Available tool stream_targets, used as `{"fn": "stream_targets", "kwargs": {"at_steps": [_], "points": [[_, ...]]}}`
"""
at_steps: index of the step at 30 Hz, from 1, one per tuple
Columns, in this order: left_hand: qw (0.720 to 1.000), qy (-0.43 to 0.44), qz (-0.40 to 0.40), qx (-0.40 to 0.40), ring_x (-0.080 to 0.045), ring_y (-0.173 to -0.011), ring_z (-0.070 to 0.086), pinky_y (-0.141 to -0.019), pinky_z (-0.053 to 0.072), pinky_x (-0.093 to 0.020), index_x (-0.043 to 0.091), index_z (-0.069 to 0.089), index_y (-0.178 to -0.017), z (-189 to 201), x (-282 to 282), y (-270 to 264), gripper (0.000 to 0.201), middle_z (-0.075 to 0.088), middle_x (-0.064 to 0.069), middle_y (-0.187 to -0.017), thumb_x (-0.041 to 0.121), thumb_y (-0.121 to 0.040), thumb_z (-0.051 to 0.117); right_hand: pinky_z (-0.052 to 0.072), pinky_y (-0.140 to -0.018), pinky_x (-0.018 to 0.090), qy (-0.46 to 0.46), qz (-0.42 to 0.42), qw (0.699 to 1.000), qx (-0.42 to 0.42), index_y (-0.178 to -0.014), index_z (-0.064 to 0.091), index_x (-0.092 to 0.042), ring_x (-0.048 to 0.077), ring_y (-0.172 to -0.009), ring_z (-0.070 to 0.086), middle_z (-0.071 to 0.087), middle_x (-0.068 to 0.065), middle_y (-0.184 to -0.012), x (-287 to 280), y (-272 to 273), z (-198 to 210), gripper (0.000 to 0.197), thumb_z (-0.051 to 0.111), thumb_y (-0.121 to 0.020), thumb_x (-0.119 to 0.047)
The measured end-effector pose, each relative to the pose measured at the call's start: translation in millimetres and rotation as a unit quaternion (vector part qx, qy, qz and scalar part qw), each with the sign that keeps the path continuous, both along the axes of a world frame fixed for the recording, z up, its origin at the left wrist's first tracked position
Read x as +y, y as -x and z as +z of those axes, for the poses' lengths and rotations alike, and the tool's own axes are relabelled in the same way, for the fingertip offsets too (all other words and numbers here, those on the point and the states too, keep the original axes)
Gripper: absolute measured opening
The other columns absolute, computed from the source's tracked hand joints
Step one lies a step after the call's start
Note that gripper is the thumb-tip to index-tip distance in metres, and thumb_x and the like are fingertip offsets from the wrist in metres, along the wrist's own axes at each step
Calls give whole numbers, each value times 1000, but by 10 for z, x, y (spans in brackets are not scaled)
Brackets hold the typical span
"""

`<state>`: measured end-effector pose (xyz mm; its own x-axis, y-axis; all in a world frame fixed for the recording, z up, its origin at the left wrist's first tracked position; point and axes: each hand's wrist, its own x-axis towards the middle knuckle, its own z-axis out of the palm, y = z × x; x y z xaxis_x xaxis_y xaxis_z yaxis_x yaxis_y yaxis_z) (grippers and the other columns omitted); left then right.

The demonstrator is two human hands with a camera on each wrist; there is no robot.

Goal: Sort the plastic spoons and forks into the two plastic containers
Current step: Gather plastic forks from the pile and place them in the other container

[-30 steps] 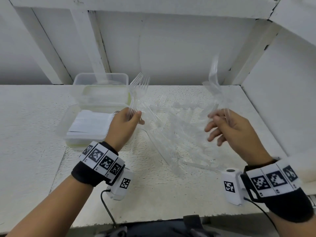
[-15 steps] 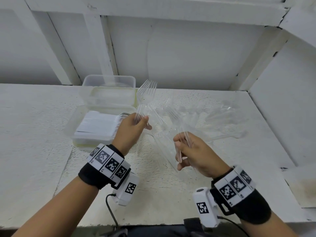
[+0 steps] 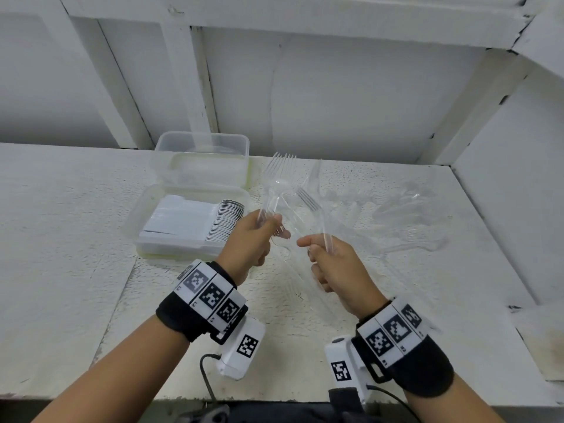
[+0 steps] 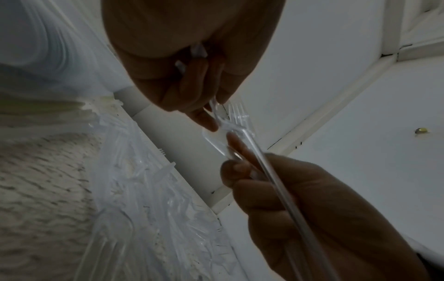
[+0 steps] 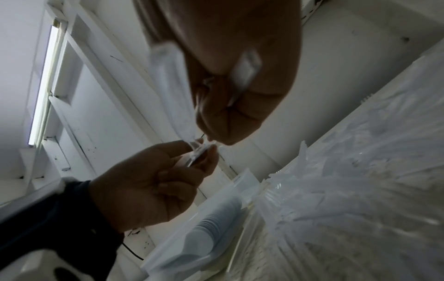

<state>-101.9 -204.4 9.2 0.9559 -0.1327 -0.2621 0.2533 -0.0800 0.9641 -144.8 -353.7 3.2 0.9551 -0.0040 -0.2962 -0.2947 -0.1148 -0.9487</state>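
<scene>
My left hand grips a bunch of clear plastic forks by their handles, tines up, just right of the near container. My right hand holds a clear fork upright by its handle, close beside the left hand. The near clear container holds a stacked row of white spoons. A second clear container stands behind it against the wall. A loose pile of clear cutlery lies on the white table to the right. The left wrist view shows both hands almost touching at the fork.
The white table ends at a back wall with posts and a side wall on the right. Wrist cameras with cables hang under both forearms near the table's front edge.
My right hand came down from the right and moved left with a fork, ending beside my left hand. The left hand stayed put with its forks.
</scene>
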Motion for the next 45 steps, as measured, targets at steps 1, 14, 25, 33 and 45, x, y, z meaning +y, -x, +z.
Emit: {"fn": "stream_targets", "kwargs": {"at_steps": [1, 14, 25, 33, 45], "points": [[1000, 9, -5, 5, -5, -35, 26, -37, 19, -16, 11, 50, -84, -2, -14, 3, 20, 64, 1, -76, 27, -96, 48, 23, -37, 17, 5, 7, 1000, -11, -93, 61, -20, 4, -38, 29, 37, -3, -61, 35, -2, 3, 21, 42, -98, -15], [995, 77, -49, 40, -5, -37, 20, -35, 16, -14, 18, 43, -73, -30, -39, 27, 25, 42, 4, -65, 29, -90, 57, 35, -57, 20, 141, -31, 988, -60, -96, 62, -17, 4, -61, 46, 51, -9, -69, 126, -119, -65, 22, 64, -85, -37], [994, 95, -40, 46, -5, -37, 23, -38, 17, -15, 14, 56, -87, -36, -4, 68, 39, 47, 3, -64, 41, -99, 31, 24, -36, 18, -91, -152, 981, -77, -82, 56, -12, 5, -37, 28, 38, -2, -54, 2, -238, 86, 12, 56, -93, -17], [990, 61, -125, 11, -4, -38, 24, -39, 19, -12, 13, 52, -85, -53, -63, 138, 36, 38, 7, -54, 37, -100, 29, 25, -35, 17, -124, -218, 962, -110, -80, 55, -17, 4, -37, 29, 40, -2, -57, 98, -449, 162, 13, 58, -92, -21], [988, 34, -148, -27, -12, -63, 53, -53, 48, -24, 12, 60, -90, -49, -40, 143, 39, 53, -2, -69, 33, -100, 29, 27, -37, 18, -113, -232, 959, -120, -82, 57, -18, 3, -37, 31, 43, -6, -54, 136, -480, 111, 10, 57, -92, -19]]}}
